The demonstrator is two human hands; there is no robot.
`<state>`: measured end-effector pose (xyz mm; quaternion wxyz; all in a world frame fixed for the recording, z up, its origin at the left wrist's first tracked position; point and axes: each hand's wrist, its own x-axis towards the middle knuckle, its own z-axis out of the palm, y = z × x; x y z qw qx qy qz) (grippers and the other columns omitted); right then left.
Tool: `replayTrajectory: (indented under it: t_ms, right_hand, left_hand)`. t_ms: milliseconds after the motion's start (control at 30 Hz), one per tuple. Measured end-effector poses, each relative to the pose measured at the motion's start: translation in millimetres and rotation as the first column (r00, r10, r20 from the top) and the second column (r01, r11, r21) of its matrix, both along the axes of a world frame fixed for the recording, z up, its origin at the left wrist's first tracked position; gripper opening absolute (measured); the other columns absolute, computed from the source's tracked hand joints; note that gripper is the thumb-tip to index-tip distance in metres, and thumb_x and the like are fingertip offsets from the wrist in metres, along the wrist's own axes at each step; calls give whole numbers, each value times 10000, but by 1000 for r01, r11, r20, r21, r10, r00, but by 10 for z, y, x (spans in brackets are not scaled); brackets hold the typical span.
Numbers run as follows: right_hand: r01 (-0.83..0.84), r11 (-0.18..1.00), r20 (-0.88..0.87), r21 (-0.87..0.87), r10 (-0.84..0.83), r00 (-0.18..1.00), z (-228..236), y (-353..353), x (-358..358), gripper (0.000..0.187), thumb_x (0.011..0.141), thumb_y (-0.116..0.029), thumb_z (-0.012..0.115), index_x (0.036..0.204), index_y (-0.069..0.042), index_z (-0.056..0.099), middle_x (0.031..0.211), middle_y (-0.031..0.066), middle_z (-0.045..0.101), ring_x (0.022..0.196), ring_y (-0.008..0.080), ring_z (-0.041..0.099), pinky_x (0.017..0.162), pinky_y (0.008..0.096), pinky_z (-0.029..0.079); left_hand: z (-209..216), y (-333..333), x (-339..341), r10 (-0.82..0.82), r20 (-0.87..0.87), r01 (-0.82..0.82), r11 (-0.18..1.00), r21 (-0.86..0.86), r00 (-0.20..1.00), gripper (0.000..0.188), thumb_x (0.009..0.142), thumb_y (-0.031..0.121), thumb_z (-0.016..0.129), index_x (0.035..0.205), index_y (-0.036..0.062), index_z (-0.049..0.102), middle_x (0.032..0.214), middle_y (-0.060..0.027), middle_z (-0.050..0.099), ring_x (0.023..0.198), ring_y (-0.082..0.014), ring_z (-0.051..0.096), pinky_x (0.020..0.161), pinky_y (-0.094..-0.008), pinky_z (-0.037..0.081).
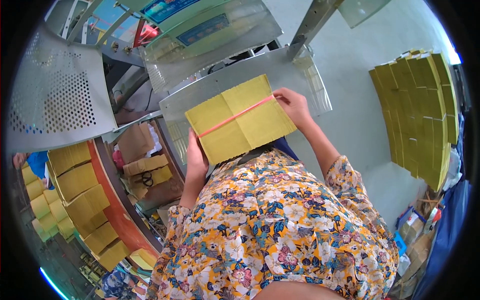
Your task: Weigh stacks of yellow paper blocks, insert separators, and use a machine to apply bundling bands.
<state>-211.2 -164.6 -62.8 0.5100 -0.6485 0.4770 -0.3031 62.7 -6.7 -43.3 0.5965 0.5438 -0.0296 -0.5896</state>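
In front of my body I hold a bundle of yellow paper (pixel 245 132) with wavy edges and a crease down its middle. A pink band (pixel 232 119) runs slantwise across its upper face. My left hand (pixel 197 154) grips the left edge, its fingers partly hidden by the bundle. At the upper right edge, the bent fingers of my right hand (pixel 293 106) are closed at the end of the pink band. Under and behind the bundle lies a metal machine tray (pixel 200 92).
A perforated metal panel (pixel 60 95) stands at the left. Piled yellow paper bundles (pixel 412 115) rise at the far right. More yellow stacks (pixel 82 187) sit on a reddish table (pixel 122 222) at lower left, near a person (pixel 117 285). A shelf (pixel 150 160) holds cardboard and scissors.
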Motion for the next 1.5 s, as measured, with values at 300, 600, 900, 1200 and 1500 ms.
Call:
replayTrajectory:
  t_ms: [300,600,900,1200,1500]
  right_hand:
    - [48,991,255,128,-80,964,-233,283,-33,189,781,131,526,859,-31,586,894,25,585,842,111,589,774,244,508]
    - [186,982,228,36,-189,955,-37,179,185,67,829,-4,658,883,-24,624,824,62,613,762,133,593,708,271,497]
    - [149,981,230,-121,-119,966,-454,308,-105,163,837,-15,686,762,-42,544,726,-6,561,656,76,478,596,237,414]
    - [78,996,296,54,-90,951,-961,-45,-266,141,854,-70,700,821,-12,575,719,17,603,649,71,525,582,237,451]
    - [30,985,225,169,-68,972,-1148,-117,-344,109,880,-85,645,853,20,630,749,45,642,659,88,562,582,251,473]
  left_hand:
    - [34,161,-138,-25,-103,23,1000,-19,994,589,1038,515,265,1397,85,448,1350,-91,544,1206,-234,549,1008,-385,457]
    - [392,-1,-124,-42,-196,44,999,5,980,647,1027,555,249,1385,57,455,1312,-98,571,1167,-232,575,1000,-368,465]
    - [-46,75,-231,-66,91,63,997,38,994,645,1040,517,279,1375,6,487,1312,-104,561,1177,-168,519,1040,-314,378]
    - [-170,-3,-265,-52,124,62,995,-77,991,654,1025,546,307,1307,8,550,1209,-89,619,1085,-157,569,964,-307,431]
    - [-238,-3,-237,-55,119,65,994,-87,991,683,1016,566,310,1309,-6,543,1232,-107,614,1087,-174,585,960,-312,441]
